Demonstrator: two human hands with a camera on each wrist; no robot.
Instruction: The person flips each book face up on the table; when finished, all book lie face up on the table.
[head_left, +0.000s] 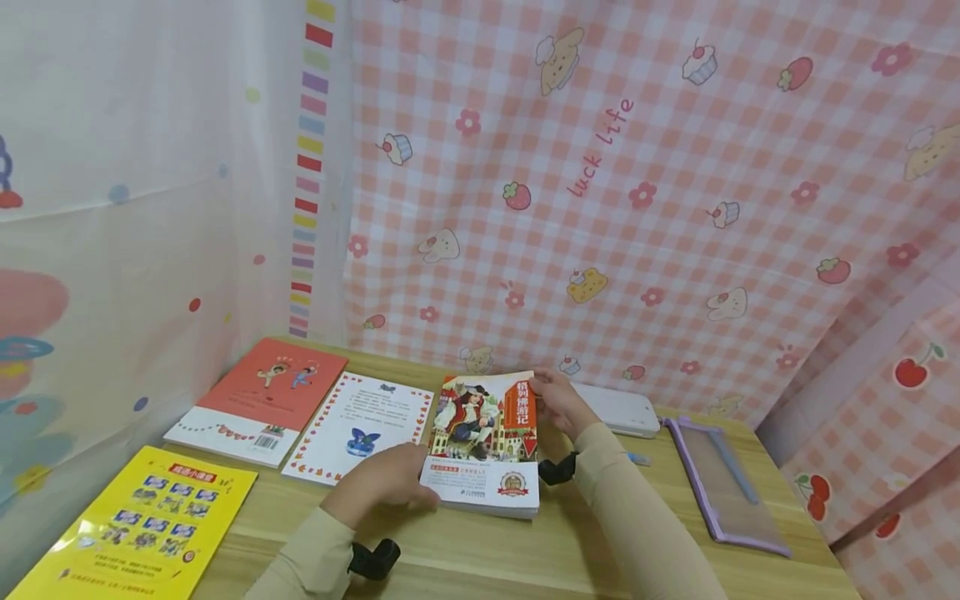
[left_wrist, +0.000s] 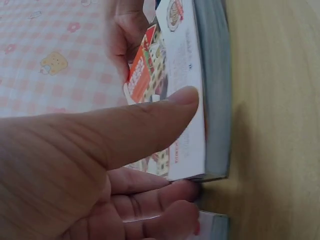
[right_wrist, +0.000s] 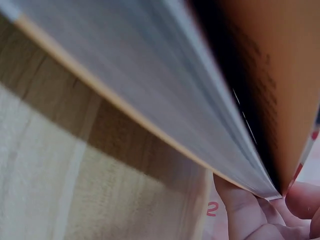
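A thick paperback book [head_left: 480, 437] with a costumed figure and red title panel on its cover is between both hands over the wooden table. My left hand [head_left: 390, 482] grips its lower left corner; in the left wrist view the thumb [left_wrist: 155, 120] lies across the cover and the fingers [left_wrist: 155, 200] are at the side edge. At the far right corner, my right hand [head_left: 562, 402] holds the book, thumb and fingers on either side. The right wrist view shows the page edges [right_wrist: 145, 85] close up, with the front cover [right_wrist: 285, 65] lifted away from the pages.
Left of the held book lie a white book [head_left: 375, 417] with a leafy border, a red-and-white book [head_left: 277, 387] and a yellow book [head_left: 150, 525]. On the right are a white flat case [head_left: 618, 410], a small blue item [head_left: 639, 459] and a purple-edged mesh pouch [head_left: 720, 492]. Patterned curtains [head_left: 600, 208] stand behind.
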